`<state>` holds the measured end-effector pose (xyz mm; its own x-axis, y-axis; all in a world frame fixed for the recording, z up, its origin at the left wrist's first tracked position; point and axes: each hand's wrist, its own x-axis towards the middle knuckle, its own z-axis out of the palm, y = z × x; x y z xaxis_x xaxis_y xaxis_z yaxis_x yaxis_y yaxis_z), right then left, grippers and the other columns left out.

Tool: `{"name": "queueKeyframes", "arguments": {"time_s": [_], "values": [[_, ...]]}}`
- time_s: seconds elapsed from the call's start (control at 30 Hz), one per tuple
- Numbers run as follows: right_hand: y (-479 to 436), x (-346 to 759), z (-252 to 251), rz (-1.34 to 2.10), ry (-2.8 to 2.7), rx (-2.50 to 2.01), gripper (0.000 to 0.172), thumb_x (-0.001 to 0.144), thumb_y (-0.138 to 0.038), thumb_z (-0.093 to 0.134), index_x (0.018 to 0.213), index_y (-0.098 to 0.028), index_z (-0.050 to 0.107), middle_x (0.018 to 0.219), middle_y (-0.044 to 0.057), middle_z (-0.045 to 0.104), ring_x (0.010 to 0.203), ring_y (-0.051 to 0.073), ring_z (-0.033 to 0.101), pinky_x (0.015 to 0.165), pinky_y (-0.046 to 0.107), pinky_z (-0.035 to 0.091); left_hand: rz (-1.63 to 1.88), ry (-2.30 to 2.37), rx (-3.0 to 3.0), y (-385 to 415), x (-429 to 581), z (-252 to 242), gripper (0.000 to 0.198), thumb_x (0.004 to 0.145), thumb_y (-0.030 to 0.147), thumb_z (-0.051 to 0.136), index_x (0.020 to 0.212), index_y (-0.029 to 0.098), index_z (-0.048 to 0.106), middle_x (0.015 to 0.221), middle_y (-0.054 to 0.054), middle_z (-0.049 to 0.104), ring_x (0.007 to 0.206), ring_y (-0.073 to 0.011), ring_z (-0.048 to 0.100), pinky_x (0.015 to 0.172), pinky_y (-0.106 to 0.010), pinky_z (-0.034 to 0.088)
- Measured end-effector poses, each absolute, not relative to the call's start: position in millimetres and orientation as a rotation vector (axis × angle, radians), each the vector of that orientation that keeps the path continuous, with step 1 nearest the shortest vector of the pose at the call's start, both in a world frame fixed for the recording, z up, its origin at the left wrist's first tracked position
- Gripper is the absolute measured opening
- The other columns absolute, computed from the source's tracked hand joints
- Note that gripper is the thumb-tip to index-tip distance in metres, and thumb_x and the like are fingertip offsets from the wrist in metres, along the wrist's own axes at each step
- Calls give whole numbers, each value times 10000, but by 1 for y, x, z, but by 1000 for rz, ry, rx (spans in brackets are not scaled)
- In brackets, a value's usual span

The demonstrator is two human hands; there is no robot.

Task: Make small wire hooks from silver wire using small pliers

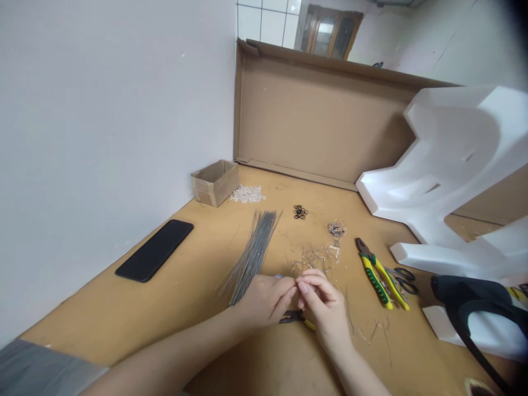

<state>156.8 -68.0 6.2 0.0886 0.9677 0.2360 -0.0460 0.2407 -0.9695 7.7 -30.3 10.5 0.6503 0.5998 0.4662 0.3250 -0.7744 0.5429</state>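
Note:
My left hand and my right hand meet fingertip to fingertip above the table. Both are closed in a pinch, and whatever sits between the fingertips is too small to make out. A bundle of thin grey wires lies just beyond my left hand, partly covered by it. Under the hands shows part of a dark-jawed pair of pliers, mostly hidden. Past my right hand is a loose scatter of bent wire pieces.
Pliers with yellow-green handles and scissors lie right. Further back are a wire coil, black rings, small clear pieces and a cardboard box. A phone lies left; white foam stands right.

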Motion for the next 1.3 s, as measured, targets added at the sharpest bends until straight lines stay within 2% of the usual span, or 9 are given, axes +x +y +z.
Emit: {"name": "queueKeyframes", "arguments": {"time_s": [0.23,0.33,0.43,0.53,0.63,0.8,0.93,1.03,1.3], "values": [[-75,149,12,912,-1206,-1082,95,816,-255,558,763,-195,610,828,7,481,483,57,470,479,223,399,984,774,2548,-34,10,11,236,860,190,327,726,167,521,570,-13,576,478,-108,508,498,-220,315],[-75,152,19,822,-1110,-1063,85,830,-248,542,786,-202,599,700,-19,491,495,71,463,519,226,400,1061,786,2499,-37,10,13,229,839,169,342,709,163,530,527,-9,559,444,-104,490,475,-222,302],[-70,161,23,748,-975,-1049,70,822,-256,556,822,-204,602,577,-40,496,503,83,466,529,221,391,1063,755,2327,-38,10,12,226,846,175,342,793,148,560,485,6,547,431,-97,501,476,-201,332],[-66,165,22,886,-993,-1082,100,775,-276,610,806,-184,636,618,-20,545,478,80,469,474,217,382,966,705,2069,-38,12,11,253,877,212,323,859,135,564,459,20,549,432,-89,530,514,-180,392],[-66,167,21,1020,-1099,-1093,113,741,-282,644,780,-178,668,693,6,584,503,92,505,472,228,406,925,708,1901,-36,13,13,273,882,266,333,832,126,562,439,25,538,414,-87,518,506,-182,405],[-64,191,36,1028,-1000,-1131,127,708,-281,680,776,-173,682,576,0,584,499,102,507,476,229,411,842,634,1622,-29,8,18,294,884,346,346,826,127,533,425,55,474,368,-57,385,429,-161,339],[-58,203,41,1019,-821,-1074,147,651,-287,725,737,-175,684,621,6,604,481,83,491,423,196,371,738,510,1421,-23,4,15,305,877,391,372,826,128,519,429,62,466,354,-46,336,389,-149,294],[-58,188,30,1204,-861,-1118,160,643,-276,733,748,-163,692,604,4,604,491,88,502,445,198,381,670,429,1329,-23,6,11,304,868,401,396,827,127,520,424,63,474,333,-42,329,373,-148,280],[-61,158,17,1626,-734,-894,149,696,-293,693,734,-150,674,487,-44,510,416,48,407,416,161,306,613,325,1229,-27,12,9,303,850,402,432,781,121,523,402,65,473,307,-38,302,346,-151,242]]}}
